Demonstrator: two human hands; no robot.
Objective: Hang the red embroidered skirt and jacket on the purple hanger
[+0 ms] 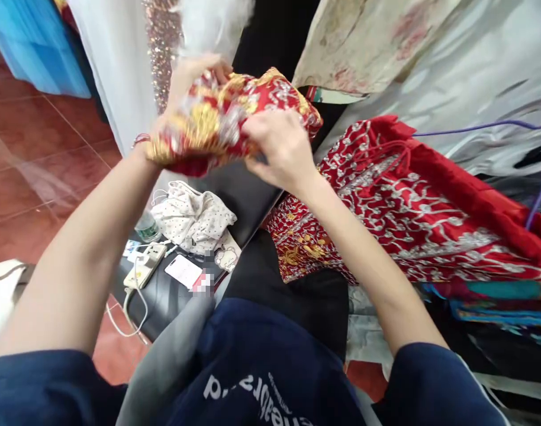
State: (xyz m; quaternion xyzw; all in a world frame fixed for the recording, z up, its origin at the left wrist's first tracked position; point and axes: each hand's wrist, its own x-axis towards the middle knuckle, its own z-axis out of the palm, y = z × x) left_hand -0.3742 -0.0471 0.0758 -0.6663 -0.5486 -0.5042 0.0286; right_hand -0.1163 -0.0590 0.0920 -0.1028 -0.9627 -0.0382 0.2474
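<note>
Both of my hands are raised in front of me with a red embroidered cloth [235, 97] thick with gold and silver patterns. My left hand [203, 68] is at its far left side, fingers bent over the upper edge; part of the cloth lies across that wrist, and the hand is slightly blurred. Along the near edge, my right hand [282, 145] grips the cloth between thumb and curled fingers. Whether the piece is a whole garment cannot be made out. A larger red garment [408, 207] with silver vine embroidery and a tied red cord lies below and right of my right forearm.
On the black seat [164, 313] are a dotted white cloth bag [193, 216], a bottle [147, 228], a power strip [146, 263] with cables and a phone [184, 272]. White fabric [106, 77] hangs at the left, a floral cloth [363, 47] at the upper right. Folded textiles [501, 302] are stacked right.
</note>
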